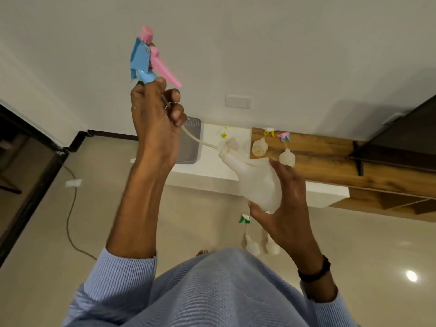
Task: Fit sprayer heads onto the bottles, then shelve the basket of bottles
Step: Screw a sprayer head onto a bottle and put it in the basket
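Observation:
My left hand [155, 114] is raised and grips the neck of a blue and pink sprayer head [146, 60]. Its dip tube [200, 141] curves down to the right, the tip ending just left of a bottle's mouth. My right hand [280, 206] holds that translucent white bottle [257, 182] by its body, tilted with the neck pointing up and left. A grey basket [191, 140] stands on the white cabinet top [212, 171] behind my left hand.
A wooden shelf [330, 159] carries two bottles [259, 146], one [287, 156] fitted with a pink and blue head, plus a loose yellow head [269, 132]. On the floor lie two bottles [251, 244] and a green head [244, 218]. A cable [70, 208] crosses the floor at left.

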